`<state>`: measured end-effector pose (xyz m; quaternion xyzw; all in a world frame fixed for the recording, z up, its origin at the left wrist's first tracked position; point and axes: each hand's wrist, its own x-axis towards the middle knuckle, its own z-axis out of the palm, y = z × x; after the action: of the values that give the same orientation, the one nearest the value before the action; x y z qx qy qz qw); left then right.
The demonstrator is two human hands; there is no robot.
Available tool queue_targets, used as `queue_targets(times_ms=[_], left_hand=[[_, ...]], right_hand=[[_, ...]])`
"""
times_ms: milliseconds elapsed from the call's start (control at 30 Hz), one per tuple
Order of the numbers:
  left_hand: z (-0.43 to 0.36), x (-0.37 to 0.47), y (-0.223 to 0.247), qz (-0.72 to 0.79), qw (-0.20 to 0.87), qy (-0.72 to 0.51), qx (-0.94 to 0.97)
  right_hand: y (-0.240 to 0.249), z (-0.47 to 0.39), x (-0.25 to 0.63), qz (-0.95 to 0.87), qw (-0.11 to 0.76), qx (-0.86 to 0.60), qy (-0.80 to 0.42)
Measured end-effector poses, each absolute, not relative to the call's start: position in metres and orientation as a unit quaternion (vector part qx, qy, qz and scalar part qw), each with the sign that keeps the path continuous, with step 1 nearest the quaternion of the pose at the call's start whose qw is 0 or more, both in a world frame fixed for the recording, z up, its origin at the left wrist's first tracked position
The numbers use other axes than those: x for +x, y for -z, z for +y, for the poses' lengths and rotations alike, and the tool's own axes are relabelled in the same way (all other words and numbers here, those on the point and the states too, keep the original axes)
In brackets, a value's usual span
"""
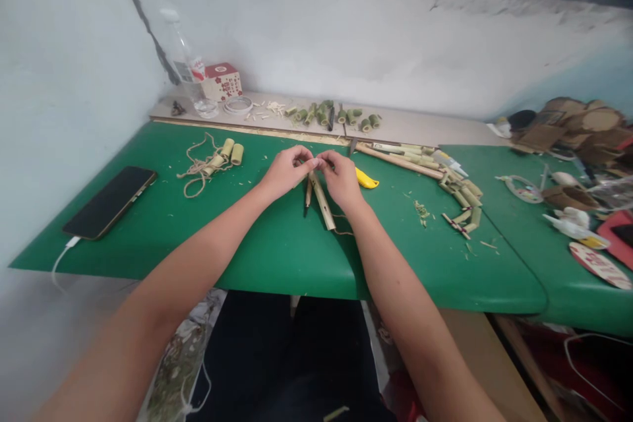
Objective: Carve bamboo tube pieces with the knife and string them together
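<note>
Over the middle of the green mat, my left hand (291,168) and my right hand (337,175) meet, with thumbs and fingertips pinched close together. Whatever lies between the fingertips is too small and covered to make out. Just below them a pale bamboo piece (323,203) with small holes lies slanting on the mat, its upper end hidden by the fingers. A thin dark-tipped stick (308,198) is beside it on the left. Thin brown string (345,233) trails out by the bamboo's lower end. A yellow curved handle (366,179) shows just right of my right hand.
Left are bamboo tubes (237,154) with twine (194,168) and a phone (111,203) on a cable. Behind stand a bottle (190,72), a box (223,82) and cut bamboo bits (324,112). To the right lie a wooden-handled tool (400,161) and linked bamboo pieces (465,198).
</note>
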<state>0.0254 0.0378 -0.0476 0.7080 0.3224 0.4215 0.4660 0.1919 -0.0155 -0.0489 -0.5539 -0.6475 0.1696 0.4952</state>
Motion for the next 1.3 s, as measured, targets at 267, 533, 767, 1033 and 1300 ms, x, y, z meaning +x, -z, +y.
queue_targets(times_ms=[267,533,767,1033,1300], left_hand=[[0.040,0.028,0.049,0.306,0.552,-0.437,0.641],[0.039,0.028,0.048,0.328,0.591,-0.436,0.594],[0.039,0.029,0.049,0.335,0.593,-0.434,0.589],[0.038,0.029,0.047,0.342,0.579,-0.427,0.604],[0.037,0.030,0.043,0.335,0.595,-0.438,0.585]], right_hand=[[0.048,-0.014,0.192,-0.628,0.522,-0.539,-0.207],[0.042,-0.020,0.184,-0.621,0.535,-0.544,-0.183],[0.038,-0.025,0.182,-0.629,0.517,-0.559,-0.156],[0.039,-0.024,0.181,-0.634,0.509,-0.567,-0.132],[0.037,-0.026,0.179,-0.626,0.528,-0.558,-0.137]])
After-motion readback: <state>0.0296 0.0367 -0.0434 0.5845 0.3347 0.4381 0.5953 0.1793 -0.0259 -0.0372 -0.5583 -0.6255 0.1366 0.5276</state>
